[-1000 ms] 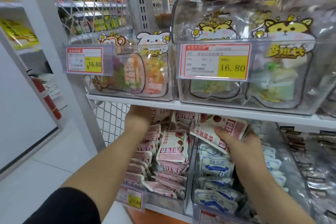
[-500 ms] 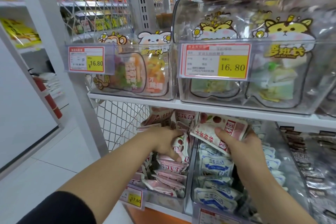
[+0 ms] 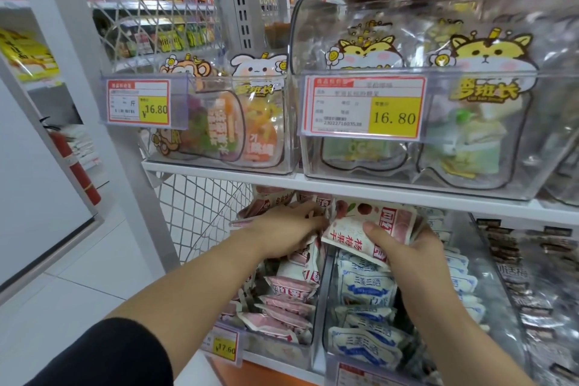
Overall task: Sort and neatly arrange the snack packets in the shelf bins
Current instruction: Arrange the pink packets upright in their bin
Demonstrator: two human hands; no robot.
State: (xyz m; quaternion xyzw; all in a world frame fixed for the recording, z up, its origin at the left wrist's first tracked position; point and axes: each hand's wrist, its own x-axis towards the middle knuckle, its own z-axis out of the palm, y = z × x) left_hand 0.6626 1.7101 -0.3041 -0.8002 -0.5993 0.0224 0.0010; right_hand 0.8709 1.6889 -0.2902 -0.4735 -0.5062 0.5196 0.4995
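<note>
On the lower shelf, a clear bin (image 3: pixel 315 332) holds several pink-and-white snack packets (image 3: pixel 289 287). My left hand (image 3: pixel 282 230) lies palm down on the packets at the back of this bin, fingers curled toward the right; its grip is hidden. My right hand (image 3: pixel 407 255) holds a small stack of pink-and-white packets (image 3: pixel 354 229) tilted above the neighbouring bin (image 3: pixel 327 316), which is full of blue-and-white packets (image 3: pixel 366 290). The fingertips of my left hand touch the edge of that held stack.
The upper shelf board (image 3: pixel 344 186) hangs just above both hands. It carries clear bins (image 3: pixel 470 135) of cartoon-printed bags with 16.80 price tags (image 3: pixel 363 103). A bin of dark packets (image 3: pixel 517 279) sits at lower right. White mesh panel (image 3: pixel 200 213) and floor lie left.
My left hand has come out from deep under the shelf, dropped onto the pink packets, then slid right to meet the held stack. My right hand has stayed almost still.
</note>
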